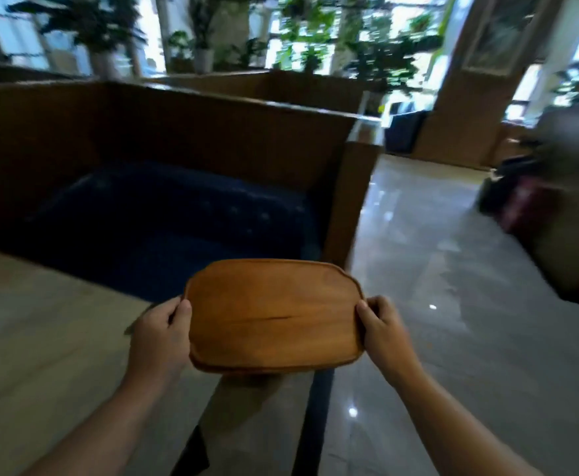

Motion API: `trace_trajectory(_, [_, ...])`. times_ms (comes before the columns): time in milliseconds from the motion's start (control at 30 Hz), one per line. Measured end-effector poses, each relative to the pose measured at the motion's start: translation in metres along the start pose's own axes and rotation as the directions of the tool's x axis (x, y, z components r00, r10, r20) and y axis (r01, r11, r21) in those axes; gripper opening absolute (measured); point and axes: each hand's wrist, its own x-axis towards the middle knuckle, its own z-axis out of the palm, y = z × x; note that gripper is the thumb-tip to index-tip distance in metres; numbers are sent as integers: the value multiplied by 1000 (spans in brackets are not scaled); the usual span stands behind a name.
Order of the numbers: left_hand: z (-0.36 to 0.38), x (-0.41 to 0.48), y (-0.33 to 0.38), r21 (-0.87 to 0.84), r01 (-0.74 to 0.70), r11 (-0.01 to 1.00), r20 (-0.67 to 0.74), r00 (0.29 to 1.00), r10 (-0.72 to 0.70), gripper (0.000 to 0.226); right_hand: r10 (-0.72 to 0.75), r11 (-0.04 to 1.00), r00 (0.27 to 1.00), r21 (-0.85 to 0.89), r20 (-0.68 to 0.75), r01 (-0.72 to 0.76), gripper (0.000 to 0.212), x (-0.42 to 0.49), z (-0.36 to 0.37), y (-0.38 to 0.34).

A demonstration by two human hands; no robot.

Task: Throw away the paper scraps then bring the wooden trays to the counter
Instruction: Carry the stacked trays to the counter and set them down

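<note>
A brown oval wooden tray (274,314) is held level in front of me, above the corner of a pale stone table (41,338). Its underside edge looks doubled, so a second tray may lie beneath it; I cannot tell. My left hand (162,334) grips the tray's left end with the thumb on top. My right hand (382,329) grips the right end the same way. The tray's top is bare. No paper scraps show in view.
A wooden booth bench (212,139) with a dark blue cushion (178,218) stands ahead on the left. Glossy tiled floor (452,338) stretches to the right. A blurred seated person (555,187) is at the right edge. Potted plants (205,46) and windows line the back.
</note>
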Motion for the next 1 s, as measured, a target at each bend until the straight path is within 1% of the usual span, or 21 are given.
trace_trajectory(67, [40,-9,39,-39,-47,998,84,995,50,37,18,1000,993,18,-114,-16,21,-2,-55,11])
trace_trajectory(200, [130,-44,118,-102,-103,989,263,957,126,37,80,996,957,46,-280,-70,24,-14,-180,44])
trace_trajectory(333, [234,-101,196,-201,-118,972,409,892,193,27,107,994,891,50,-442,-95,18,-43,-318,84])
trace_trajectory(367, [268,-123,221,-236,-135,962,438,869,229,27,115,993,864,46,-491,-107,16,-54,-362,95])
trace_trajectory(500, [356,-179,288,-299,-166,940,508,806,304,28,151,987,780,49,-607,-153,15,-84,-470,127])
trace_trajectory(600, [421,-230,338,-346,-175,922,581,732,357,25,174,980,692,58,-701,-188,18,-109,-550,150])
trace_trajectory(700, [472,-277,385,-404,-196,894,618,662,424,24,185,976,606,74,-774,-204,22,-136,-612,166])
trace_trajectory(767, [507,-310,416,-437,-230,869,643,596,481,25,198,970,534,85,-822,-229,23,-156,-651,181])
trace_trajectory(800, [518,-321,429,-445,-236,864,659,567,495,27,209,966,511,95,-834,-240,24,-162,-664,186])
trace_trajectory(900, [568,-360,467,-494,-212,843,711,459,533,33,253,947,428,133,-868,-291,24,-183,-709,205])
trace_trajectory(1000, [617,-396,502,-523,-223,823,749,342,568,32,290,930,341,180,-894,-320,24,-197,-748,220])
